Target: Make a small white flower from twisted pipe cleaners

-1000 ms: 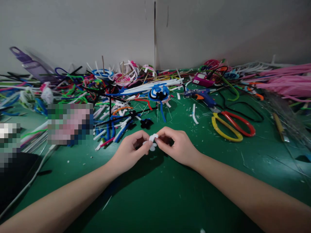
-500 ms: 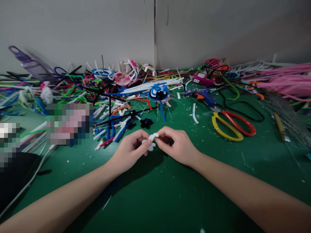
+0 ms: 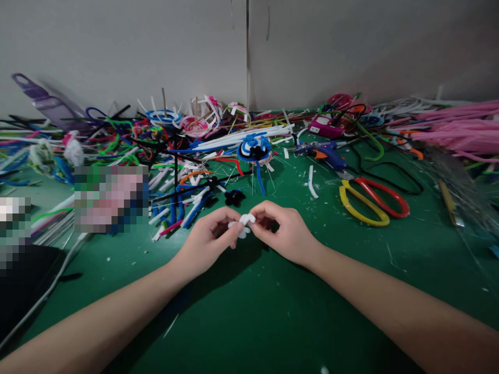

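Observation:
A short white pipe cleaner (image 3: 246, 218), looped into petal-like shapes, is held between my two hands above the green table. My left hand (image 3: 210, 239) pinches its looped part between thumb and fingers. On the other side, my right hand (image 3: 284, 231) grips the bent upper end with thumb and forefinger. Part of the loops is hidden behind the left thumb. Just beyond the hands lies a small black pipe-cleaner flower (image 3: 234, 197). Farther back is a blue, white and black pipe-cleaner piece (image 3: 255, 149) with a blue strip hanging from it.
Scissors with yellow and red handles (image 3: 366, 202) lie at right, near a blue glue gun (image 3: 329, 156). Cut pipe cleaners heap along the grey wall (image 3: 125, 52). A purple bottle (image 3: 52, 106) leans back left; pink pipe cleaners (image 3: 463, 130) pile at right. A white cable (image 3: 50, 291) crosses the left side.
The upper end of the white pipe cleaner now bends over into an arch toward my right fingers. Both hands keep their pinch in nearly the same place.

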Tool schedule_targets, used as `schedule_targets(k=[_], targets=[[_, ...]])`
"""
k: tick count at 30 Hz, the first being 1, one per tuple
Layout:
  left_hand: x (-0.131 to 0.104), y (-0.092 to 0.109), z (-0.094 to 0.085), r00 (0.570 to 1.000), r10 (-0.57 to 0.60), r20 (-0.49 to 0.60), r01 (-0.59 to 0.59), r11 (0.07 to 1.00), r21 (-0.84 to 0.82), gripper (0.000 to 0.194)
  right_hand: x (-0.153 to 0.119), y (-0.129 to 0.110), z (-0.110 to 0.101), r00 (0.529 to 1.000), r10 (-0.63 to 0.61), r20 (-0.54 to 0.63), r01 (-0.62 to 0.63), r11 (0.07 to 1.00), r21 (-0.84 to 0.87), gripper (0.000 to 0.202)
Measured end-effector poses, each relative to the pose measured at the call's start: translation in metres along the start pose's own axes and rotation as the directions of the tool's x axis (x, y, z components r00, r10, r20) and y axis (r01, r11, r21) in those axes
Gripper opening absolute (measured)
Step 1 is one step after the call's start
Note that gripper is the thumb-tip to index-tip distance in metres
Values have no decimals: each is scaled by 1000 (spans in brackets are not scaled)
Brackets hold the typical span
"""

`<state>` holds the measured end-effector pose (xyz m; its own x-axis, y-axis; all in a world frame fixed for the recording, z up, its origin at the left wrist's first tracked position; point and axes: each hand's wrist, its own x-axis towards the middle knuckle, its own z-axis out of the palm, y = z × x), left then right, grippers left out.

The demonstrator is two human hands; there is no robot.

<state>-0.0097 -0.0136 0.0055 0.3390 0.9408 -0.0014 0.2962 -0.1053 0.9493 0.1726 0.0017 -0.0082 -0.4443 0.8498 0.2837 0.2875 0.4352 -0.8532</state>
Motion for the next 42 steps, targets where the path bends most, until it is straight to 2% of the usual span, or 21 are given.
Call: schedule_targets(k=[42], targets=[[0,-2,-1,999,-35,36,35,999,8,16,-1,3,1,1000,-21,19,22,997,-71,13]])
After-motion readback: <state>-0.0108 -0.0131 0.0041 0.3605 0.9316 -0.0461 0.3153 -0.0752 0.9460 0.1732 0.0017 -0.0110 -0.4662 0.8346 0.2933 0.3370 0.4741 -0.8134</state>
